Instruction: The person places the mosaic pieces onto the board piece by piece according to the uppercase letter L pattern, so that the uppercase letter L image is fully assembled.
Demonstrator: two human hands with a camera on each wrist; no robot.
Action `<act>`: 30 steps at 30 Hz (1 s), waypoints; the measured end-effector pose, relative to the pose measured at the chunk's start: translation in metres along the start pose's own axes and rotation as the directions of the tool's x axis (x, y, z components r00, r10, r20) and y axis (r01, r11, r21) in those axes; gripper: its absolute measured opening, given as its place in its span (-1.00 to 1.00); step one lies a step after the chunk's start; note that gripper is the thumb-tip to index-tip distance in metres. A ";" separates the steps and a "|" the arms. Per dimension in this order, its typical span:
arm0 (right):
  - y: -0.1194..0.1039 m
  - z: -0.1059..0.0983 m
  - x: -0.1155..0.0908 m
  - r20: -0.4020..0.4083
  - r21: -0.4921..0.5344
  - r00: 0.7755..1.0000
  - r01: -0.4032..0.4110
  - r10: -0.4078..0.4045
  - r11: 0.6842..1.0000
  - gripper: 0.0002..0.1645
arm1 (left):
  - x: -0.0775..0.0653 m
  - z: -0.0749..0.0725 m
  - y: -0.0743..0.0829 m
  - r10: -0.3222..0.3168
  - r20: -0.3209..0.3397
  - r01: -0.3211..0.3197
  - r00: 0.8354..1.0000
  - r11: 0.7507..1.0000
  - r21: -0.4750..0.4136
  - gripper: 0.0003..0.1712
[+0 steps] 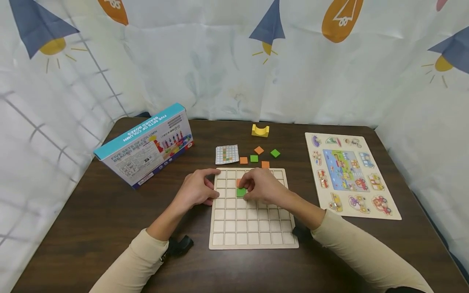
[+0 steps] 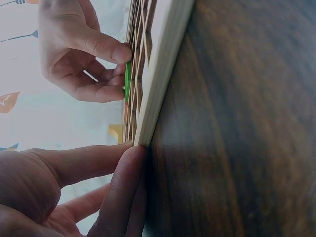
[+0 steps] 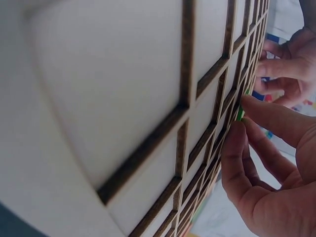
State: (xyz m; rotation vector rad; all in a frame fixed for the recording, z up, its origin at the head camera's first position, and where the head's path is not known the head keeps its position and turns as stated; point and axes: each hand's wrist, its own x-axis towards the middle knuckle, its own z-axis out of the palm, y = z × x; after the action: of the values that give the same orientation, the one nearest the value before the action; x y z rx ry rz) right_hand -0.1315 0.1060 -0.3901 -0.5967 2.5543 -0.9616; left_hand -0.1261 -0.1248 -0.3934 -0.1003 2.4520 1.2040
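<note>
A pale wooden grid board (image 1: 234, 240) lies flat in the middle of the table. At its left edge is my left hand (image 1: 198, 188), thumb and a finger gripping the rim; the left wrist view shows the fingertips (image 2: 132, 154) meeting there. My right hand (image 1: 264, 188) reaches over the board's upper part and pinches a green square tile (image 1: 240, 192) between thumb and fingers. That tile is at a cell directly below an orange tile (image 1: 238, 182) on the board. The right wrist view shows the green tile edge-on; whether it sits fully in its cell I cannot tell.
Behind the board lie a printed grid card (image 1: 227, 154) and several loose orange and green tiles (image 1: 254, 158). Farther back stands a yellow curved block (image 1: 260, 131). A large toy box (image 1: 146, 144) is at left, a picture puzzle board (image 1: 351, 175) at right.
</note>
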 end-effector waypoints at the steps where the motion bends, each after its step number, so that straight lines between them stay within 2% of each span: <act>1: 0.000 0.000 0.000 0.000 0.001 1.000 -0.001 0.001 1.000 -0.75 | 0.000 0.000 0.000 -0.001 -0.001 0.001 1.000 1.000 0.002 -0.17; 9: -0.001 -0.003 0.000 0.004 0.008 1.000 0.010 -0.010 1.000 -0.74 | 0.001 0.000 0.001 -0.009 -0.001 0.009 1.000 1.000 0.008 -0.18; 15: 0.000 -0.011 0.002 -0.031 -0.027 0.999 0.026 -0.026 0.999 -0.79 | 0.000 0.001 0.000 -0.001 0.000 0.001 1.000 1.000 -0.001 -0.16; 20: 0.004 -0.022 0.003 -0.079 -0.062 0.997 -0.006 0.001 0.998 -0.81 | 0.000 0.001 0.000 -0.003 -0.005 0.003 1.000 1.000 0.004 -0.16; 30: 0.030 -0.048 0.011 -0.169 -0.045 0.982 -0.094 0.085 0.995 -0.81 | -0.001 0.001 0.001 0.001 -0.008 -0.001 1.000 1.000 0.008 -0.17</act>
State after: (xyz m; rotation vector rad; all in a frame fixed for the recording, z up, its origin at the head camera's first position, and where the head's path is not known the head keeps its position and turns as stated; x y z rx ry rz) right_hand -0.1700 0.1469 -0.3784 -0.4276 2.7361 -0.9524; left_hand -0.1250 -0.1238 -0.3930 -0.1017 2.4636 1.1959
